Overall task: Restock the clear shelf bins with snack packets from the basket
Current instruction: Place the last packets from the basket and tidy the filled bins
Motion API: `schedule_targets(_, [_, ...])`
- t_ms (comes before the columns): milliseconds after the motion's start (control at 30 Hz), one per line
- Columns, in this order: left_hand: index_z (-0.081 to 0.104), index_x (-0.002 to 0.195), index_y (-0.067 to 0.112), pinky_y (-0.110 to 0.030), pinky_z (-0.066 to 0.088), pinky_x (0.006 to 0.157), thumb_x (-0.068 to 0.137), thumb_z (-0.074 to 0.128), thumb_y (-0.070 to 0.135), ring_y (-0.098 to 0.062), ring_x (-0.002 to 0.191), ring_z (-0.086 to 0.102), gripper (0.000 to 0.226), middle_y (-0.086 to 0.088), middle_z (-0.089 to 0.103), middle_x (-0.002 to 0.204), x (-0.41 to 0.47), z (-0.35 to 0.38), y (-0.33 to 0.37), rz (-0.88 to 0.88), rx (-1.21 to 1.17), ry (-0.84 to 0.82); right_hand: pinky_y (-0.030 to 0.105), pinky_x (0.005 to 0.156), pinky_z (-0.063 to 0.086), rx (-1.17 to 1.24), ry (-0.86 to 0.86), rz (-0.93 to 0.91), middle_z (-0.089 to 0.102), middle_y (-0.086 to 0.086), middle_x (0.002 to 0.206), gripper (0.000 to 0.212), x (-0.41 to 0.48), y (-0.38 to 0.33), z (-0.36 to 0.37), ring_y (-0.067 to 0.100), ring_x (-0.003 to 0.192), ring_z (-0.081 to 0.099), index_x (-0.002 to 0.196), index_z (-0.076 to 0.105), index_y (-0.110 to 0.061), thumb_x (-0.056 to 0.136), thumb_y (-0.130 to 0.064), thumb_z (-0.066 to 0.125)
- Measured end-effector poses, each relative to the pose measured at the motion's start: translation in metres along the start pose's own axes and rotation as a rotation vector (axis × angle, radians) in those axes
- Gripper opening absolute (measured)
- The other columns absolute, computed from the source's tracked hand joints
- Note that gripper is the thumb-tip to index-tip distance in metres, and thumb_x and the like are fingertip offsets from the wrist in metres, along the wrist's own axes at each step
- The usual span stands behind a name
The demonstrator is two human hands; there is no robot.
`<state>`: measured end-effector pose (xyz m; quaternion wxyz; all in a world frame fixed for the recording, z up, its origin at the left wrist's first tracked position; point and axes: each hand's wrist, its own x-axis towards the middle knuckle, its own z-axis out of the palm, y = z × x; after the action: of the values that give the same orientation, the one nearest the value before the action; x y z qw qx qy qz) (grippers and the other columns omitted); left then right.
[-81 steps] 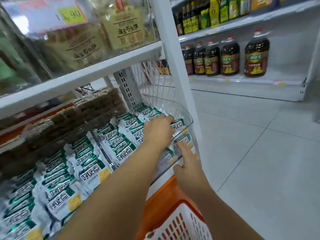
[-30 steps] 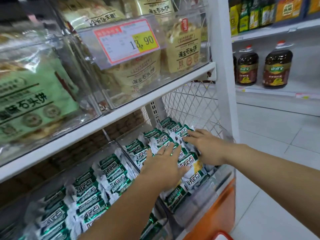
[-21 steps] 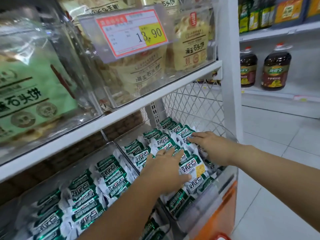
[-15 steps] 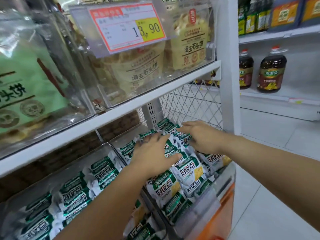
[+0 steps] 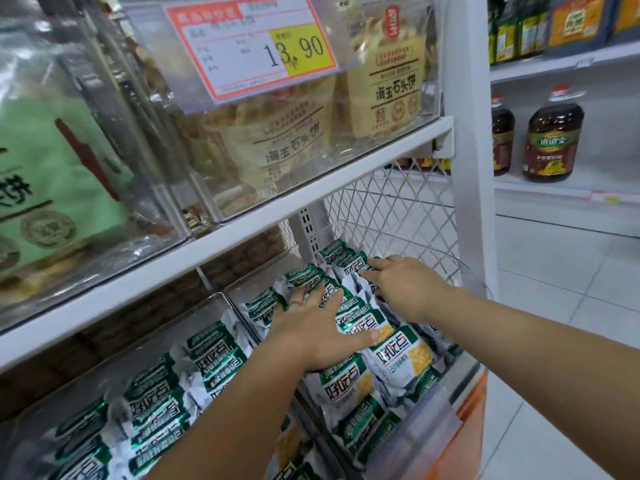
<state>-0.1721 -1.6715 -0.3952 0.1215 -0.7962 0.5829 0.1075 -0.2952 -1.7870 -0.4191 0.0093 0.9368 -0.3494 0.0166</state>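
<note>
Green-and-white snack packets [image 5: 398, 358] fill the right clear bin [image 5: 426, 434] on the lower shelf. My left hand [image 5: 311, 334] lies flat on the packets in the middle of that bin, fingers spread and straight. My right hand [image 5: 405, 285] presses on the packets further back, fingers stretched toward the rear rows. Neither hand holds a packet. The neighbouring left bin [image 5: 221, 299] holds more of the same packets [image 5: 162, 403]. The basket is out of view.
Above, a white shelf [image 5: 242, 230] carries clear bins of large cracker bags [image 5: 384, 74] and a price tag reading 13.90 [image 5: 256, 46]. A white upright post [image 5: 467, 168] and wire mesh [image 5: 391, 209] close the bin's right side. Oil bottles [image 5: 550, 133] stand on a far shelf.
Both hands have slid deeper into the right bin over the packets, pushing them back. The view has shifted closer and slightly down.
</note>
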Motion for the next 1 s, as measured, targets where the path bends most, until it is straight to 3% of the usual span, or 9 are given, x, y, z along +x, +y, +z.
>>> schedule_targets(67, [0.004,0.151,0.039,-0.051,0.007,0.115,0.082,0.029,0.08,-0.027,0.147,-0.004,0.084,0.004,-0.002,0.161,0.002,-0.002,-0.003,0.006,-0.019,0.043,0.037,0.114,0.023,0.085,0.018,-0.01,0.014,0.005,0.159,0.06,0.0,-0.001,-0.004,0.026,0.141,0.023,0.15,0.024,-0.022,0.094,-0.011,0.043])
schedule_targets(200, [0.021,0.148,0.039,-0.048,0.017,0.116,0.094,0.031,0.059,-0.024,0.14,0.026,0.058,0.0,0.028,0.154,0.015,-0.01,-0.021,-0.008,-0.098,0.301,0.032,0.116,0.018,0.195,0.121,-0.102,0.02,0.005,0.157,0.052,0.005,-0.009,-0.009,0.022,0.142,0.022,0.149,0.024,-0.019,0.098,-0.02,0.036])
schedule_targets(300, [0.01,0.151,0.036,-0.05,0.002,0.118,0.096,0.026,0.056,-0.022,0.146,0.011,0.061,0.004,0.009,0.16,0.027,-0.009,-0.031,-0.048,-0.005,0.247,0.039,0.117,0.018,0.186,0.099,-0.11,0.021,0.007,0.157,0.049,0.022,-0.015,-0.005,0.023,0.143,0.021,0.149,0.027,-0.019,0.1,-0.029,0.027])
schedule_targets(367, [0.005,0.152,0.033,-0.051,0.001,0.118,0.097,0.023,0.056,-0.022,0.148,-0.001,0.063,0.004,-0.003,0.161,0.034,-0.007,-0.032,-0.076,-0.001,0.175,0.041,0.117,0.017,0.174,0.047,-0.073,0.017,0.006,0.158,0.05,0.034,-0.014,-0.002,0.023,0.144,0.018,0.149,0.026,-0.02,0.101,-0.035,0.02])
schedule_targets(600, [0.007,0.153,0.031,-0.046,0.012,0.118,0.097,0.022,0.057,-0.023,0.147,0.005,0.063,0.004,0.005,0.161,0.04,-0.005,-0.034,-0.086,-0.069,0.11,0.034,0.119,0.011,0.139,-0.064,0.02,0.009,0.005,0.16,0.06,0.049,-0.01,0.005,0.02,0.146,0.009,0.151,0.016,-0.016,0.1,-0.046,0.011])
schedule_targets(767, [0.012,0.152,0.033,-0.047,0.014,0.117,0.096,0.023,0.055,-0.023,0.147,0.008,0.061,0.005,0.009,0.16,0.042,-0.003,-0.034,-0.09,-0.093,0.139,0.04,0.117,0.011,0.126,0.029,-0.032,0.008,0.0,0.16,0.053,0.049,-0.021,0.001,0.019,0.145,0.011,0.15,0.023,-0.026,0.099,-0.042,0.016])
schedule_targets(1000, [0.012,0.151,0.033,-0.049,0.011,0.117,0.098,0.024,0.05,-0.023,0.147,0.006,0.057,0.004,0.009,0.16,0.041,-0.004,-0.034,-0.085,-0.101,0.129,0.038,0.116,0.015,0.026,-0.044,-0.007,0.015,0.0,0.159,0.059,0.063,-0.014,0.004,0.019,0.145,0.015,0.149,0.027,-0.026,0.099,-0.049,0.006])
